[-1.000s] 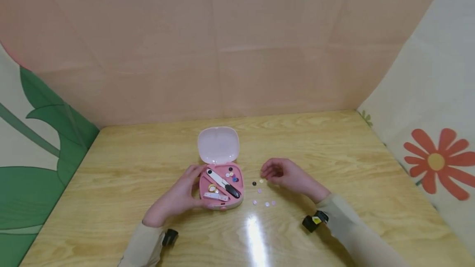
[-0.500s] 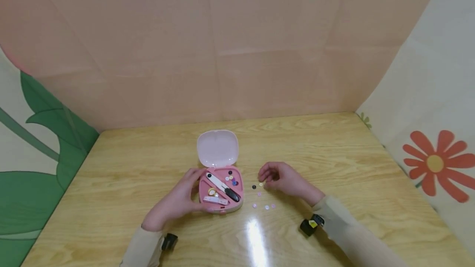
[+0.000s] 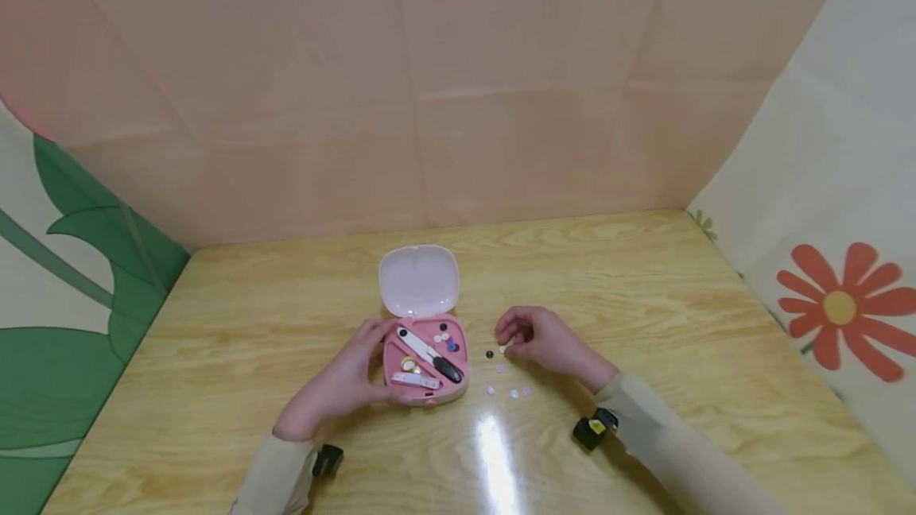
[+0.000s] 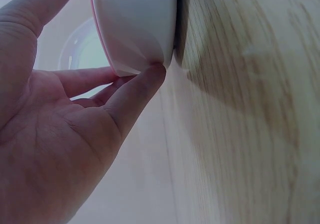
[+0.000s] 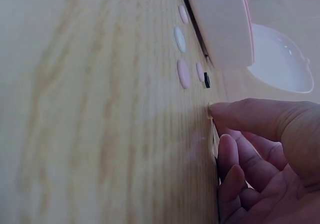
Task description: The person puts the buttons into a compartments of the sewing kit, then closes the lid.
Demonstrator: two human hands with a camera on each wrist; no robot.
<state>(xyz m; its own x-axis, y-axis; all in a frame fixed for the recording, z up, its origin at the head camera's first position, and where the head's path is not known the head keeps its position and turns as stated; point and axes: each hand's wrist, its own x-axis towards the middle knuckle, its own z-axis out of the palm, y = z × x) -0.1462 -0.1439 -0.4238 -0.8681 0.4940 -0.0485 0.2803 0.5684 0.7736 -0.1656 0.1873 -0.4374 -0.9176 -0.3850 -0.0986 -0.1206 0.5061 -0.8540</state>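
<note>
A pink sewing box (image 3: 452,396) stands on the table with its pale lid (image 3: 418,280) raised at the back. My left hand (image 3: 343,378) grips it from the left, thumb at the front and fingers round the side. In the left wrist view fingertips press the white wall of the box (image 4: 137,24). To the right of the box, my right hand (image 3: 551,340) is low at the table, fingers loosely bent. Its thumb tip touches a small yellow button (image 5: 209,110). Close by lie a black button (image 3: 490,354) and several pale pink and white buttons (image 3: 514,394).
Inside the box a white tool with a black end (image 3: 429,352) lies diagonally. A pale folded strip (image 3: 416,380) and a yellow-rimmed round piece (image 3: 408,364) lie front left, several coloured buttons (image 3: 445,338) back right. A peach cloth (image 3: 458,102) hangs behind the table (image 3: 608,261).
My right hand has shifted slightly left, bringing its thumb onto the yellow button. My left hand and the box have stayed in place.
</note>
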